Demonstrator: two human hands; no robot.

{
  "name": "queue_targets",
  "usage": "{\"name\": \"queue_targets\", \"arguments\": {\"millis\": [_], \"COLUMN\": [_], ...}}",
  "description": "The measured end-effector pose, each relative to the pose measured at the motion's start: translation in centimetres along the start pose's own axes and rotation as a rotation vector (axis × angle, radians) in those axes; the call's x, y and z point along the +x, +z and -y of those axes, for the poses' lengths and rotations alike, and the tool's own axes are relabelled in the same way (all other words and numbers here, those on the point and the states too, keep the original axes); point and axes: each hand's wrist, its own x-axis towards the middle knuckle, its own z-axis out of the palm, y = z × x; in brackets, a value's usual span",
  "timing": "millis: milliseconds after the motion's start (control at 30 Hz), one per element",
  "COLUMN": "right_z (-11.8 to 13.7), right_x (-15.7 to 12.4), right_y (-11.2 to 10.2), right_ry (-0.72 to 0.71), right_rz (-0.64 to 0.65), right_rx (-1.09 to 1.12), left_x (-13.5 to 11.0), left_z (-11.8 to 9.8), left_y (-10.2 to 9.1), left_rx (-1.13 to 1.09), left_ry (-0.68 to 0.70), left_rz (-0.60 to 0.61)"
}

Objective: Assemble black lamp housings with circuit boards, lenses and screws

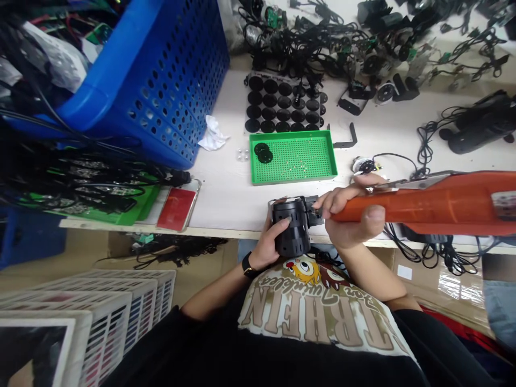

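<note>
My left hand is wrapped round a black slotted cylindrical housing at the table's front edge. A thin bracket shows along the housing's top, and a flat dark piece sticks out at its right side. My right hand grips an orange electric screwdriver, which lies level with its tip pointing left at the housing's side. My fingers partly hide that tip, so I cannot tell whether it touches a screw. Just beyond the housing sits a green perforated tray with small screws and black discs in it.
At the left stands a large blue basket, with a red-backed phone in front of it. Rows of black discs lie behind the tray. Tangled cables and parts fill the back. A black assembled device sits at the right.
</note>
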Motion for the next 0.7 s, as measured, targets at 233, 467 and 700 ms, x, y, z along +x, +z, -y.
{"name": "queue_targets", "arguments": {"millis": [233,467,700], "right_z": [-1.0,-0.6,0.4], "right_x": [-0.8,-0.2,0.1], "right_y": [1.0,0.7,0.7], "right_ry": [-0.062,-0.115,-0.143], "right_rz": [-0.007,-0.005,-0.038], "right_rx": [0.066,0.2,0.168], "left_x": [-0.2,-0.7,-0.8], "left_z": [-0.2,-0.7,-0.8], "left_y": [0.9,2.2,2.7], "left_rx": [0.009,0.003,0.016], "left_ry": [0.025,0.061,0.155], "left_rz": [-0.02,0.015,0.007]}}
